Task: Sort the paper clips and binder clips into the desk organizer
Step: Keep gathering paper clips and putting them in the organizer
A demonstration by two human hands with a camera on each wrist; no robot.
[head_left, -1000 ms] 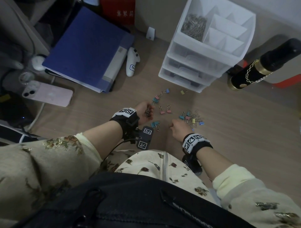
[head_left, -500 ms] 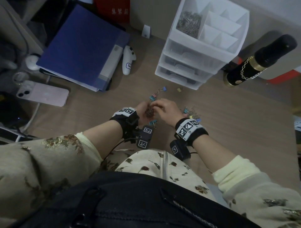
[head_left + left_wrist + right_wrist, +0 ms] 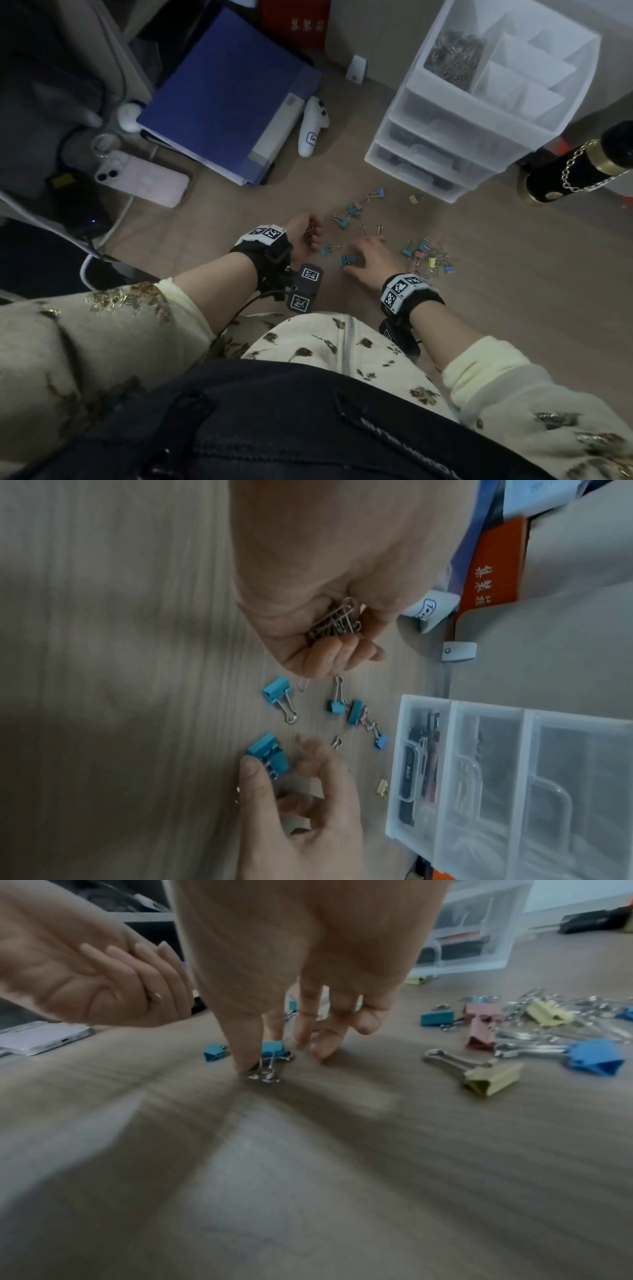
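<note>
My left hand (image 3: 308, 236) hovers just above the desk, fingers curled round a bunch of silver paper clips (image 3: 335, 620). My right hand (image 3: 356, 260) reaches down beside it with fairly straight fingers. Its thumb tip (image 3: 246, 1064) touches the wire handles of a teal binder clip (image 3: 273, 1047), which lies between thumb and fingers with a second teal one (image 3: 267, 753). More coloured binder clips (image 3: 349, 212) are scattered ahead, and a mixed pile of clips (image 3: 428, 257) lies to the right. The white desk organizer (image 3: 479, 113) stands at the back right; its top left compartment holds paper clips (image 3: 452, 54).
A blue folder (image 3: 233, 89) lies at the back left, with a pink phone (image 3: 144, 178) and cables near the desk's left edge. A white controller (image 3: 311, 126) stands between folder and organizer. A black bottle with a gold chain (image 3: 582, 164) lies at the right.
My right hand went from the right-hand pile to my left hand, then dropped back to the desk at the teal binder clips. The left hand stayed put, still holding paper clips.
</note>
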